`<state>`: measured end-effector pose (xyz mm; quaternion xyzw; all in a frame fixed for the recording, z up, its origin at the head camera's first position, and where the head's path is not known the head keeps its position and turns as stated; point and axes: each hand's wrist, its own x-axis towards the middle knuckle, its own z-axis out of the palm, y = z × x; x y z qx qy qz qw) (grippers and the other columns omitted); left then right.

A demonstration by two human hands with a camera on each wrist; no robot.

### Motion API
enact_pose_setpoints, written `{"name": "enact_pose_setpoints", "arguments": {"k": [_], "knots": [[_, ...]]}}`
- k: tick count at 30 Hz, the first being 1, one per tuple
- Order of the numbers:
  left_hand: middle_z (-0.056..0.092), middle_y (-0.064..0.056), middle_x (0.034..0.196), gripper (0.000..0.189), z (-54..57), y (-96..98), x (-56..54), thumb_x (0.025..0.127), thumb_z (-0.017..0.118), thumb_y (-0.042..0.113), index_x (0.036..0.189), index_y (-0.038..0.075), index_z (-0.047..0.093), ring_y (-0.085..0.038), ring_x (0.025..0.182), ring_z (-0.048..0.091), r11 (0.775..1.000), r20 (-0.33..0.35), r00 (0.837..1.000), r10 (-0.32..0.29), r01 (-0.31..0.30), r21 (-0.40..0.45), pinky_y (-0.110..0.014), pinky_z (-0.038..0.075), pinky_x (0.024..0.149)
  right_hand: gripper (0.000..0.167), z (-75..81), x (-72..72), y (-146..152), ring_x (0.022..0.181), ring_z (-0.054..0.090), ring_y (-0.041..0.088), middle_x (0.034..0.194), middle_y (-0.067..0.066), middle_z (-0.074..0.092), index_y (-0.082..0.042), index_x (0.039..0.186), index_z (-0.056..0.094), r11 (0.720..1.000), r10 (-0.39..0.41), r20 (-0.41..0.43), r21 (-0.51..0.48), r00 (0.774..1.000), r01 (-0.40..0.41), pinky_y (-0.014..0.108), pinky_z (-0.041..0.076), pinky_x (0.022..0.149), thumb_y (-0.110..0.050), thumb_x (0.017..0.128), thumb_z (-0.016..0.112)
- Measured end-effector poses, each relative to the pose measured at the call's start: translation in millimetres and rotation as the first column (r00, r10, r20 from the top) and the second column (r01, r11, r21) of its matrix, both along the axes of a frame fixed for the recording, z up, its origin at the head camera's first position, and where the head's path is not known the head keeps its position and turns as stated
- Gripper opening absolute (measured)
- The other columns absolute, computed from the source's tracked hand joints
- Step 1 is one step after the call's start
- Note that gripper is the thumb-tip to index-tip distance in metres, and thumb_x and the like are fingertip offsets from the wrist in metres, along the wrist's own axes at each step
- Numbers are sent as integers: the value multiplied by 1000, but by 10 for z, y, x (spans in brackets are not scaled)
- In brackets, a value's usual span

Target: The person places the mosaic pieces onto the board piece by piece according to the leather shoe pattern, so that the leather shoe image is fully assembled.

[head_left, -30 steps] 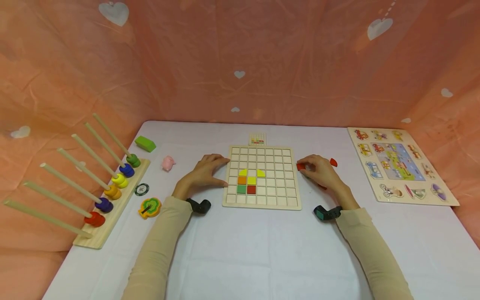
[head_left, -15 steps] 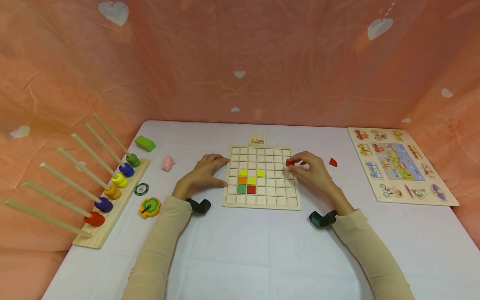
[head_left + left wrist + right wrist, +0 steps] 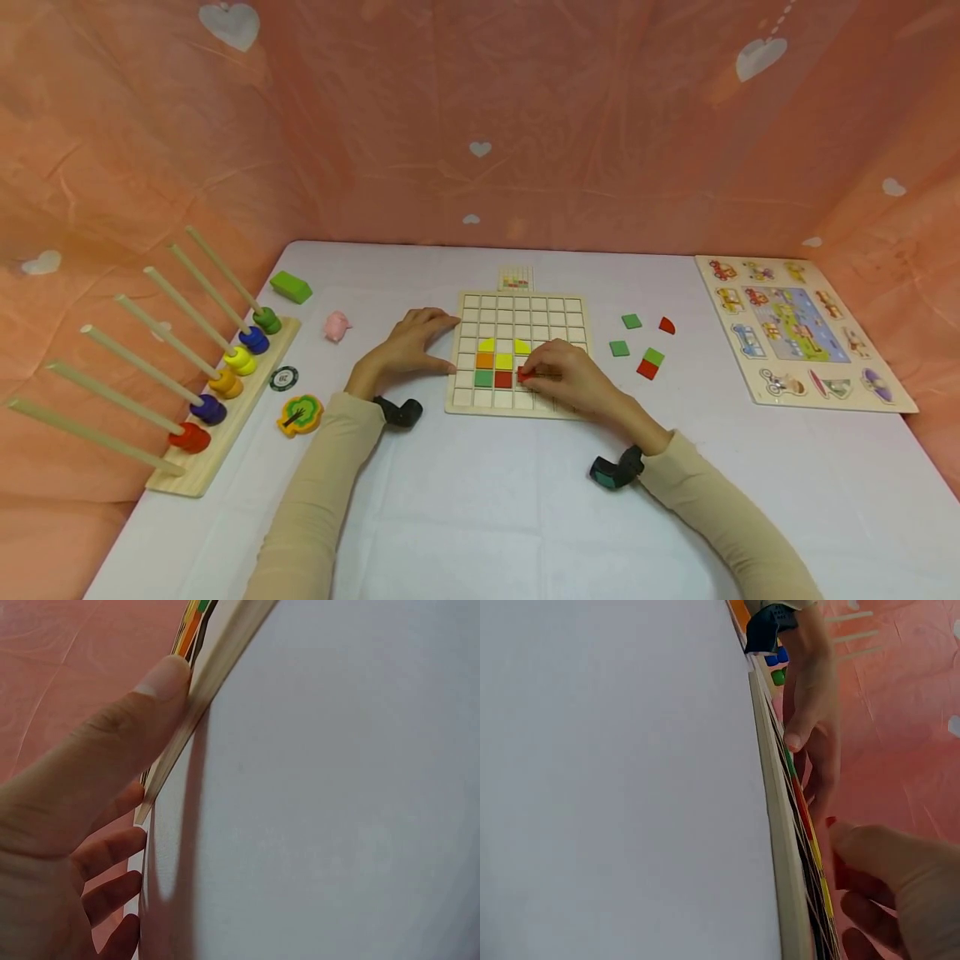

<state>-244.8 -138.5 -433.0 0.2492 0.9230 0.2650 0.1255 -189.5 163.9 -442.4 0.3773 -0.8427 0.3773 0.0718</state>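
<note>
Red flat wooden-looking tile [image 3: 522, 374], shape partly hidden: held over the pale wooden grid board [image 3: 555, 317], just right of a dark red square tile [image 3: 503, 379] lying in its cell. Contact with the board cannot be confirmed.

Right hand [image 3: 566, 377]: thumb and fingers pinch the red flat tile. Left hand [image 3: 405, 342]: thumb and fingers spread, resting against the board's left edge, apparently steadying it.

Also seated in cells: a green square tile [image 3: 483, 378], an orange square tile [image 3: 484, 361], a yellow square tile [image 3: 503, 361] and two yellow curved-edged tiles [image 3: 486, 344].

Step in hand, as judged: placing the red flat tile. The next move calls for squaring it to a cell, lowering it flat and letting go without disturbing its neighbour.

Beyond the board's far edge: a small printed grid card [image 3: 515, 277]. Right of the board: loose green and red tiles [image 3: 618, 348].
</note>
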Motion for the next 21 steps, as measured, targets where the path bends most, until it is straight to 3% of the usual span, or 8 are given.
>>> {"name": "enact_pose_setpoints", "arguments": {"k": [10,21], "knots": [[33,-8,144,83,-5,2,0,71,78,42,142,18,41,-26,131,24,1000,-11,1000,-3,3,5,-47,20,107,11,-7,36,-4,99,47,15,97,-2,63,-13,85,76,999,-1,-28,53,1000,2,31,43,81,-16,75,79],[32,-9,144,83,-14,5,0,72,78,41,142,18,40,-27,131,23,1000,-18,1000,-4,4,-2,-48,20,108,6,-47,20,4,99,42,18,96,-3,62,-14,81,73,998,-19,27,67,999,17,35,38,82,-20,81,73]]}}
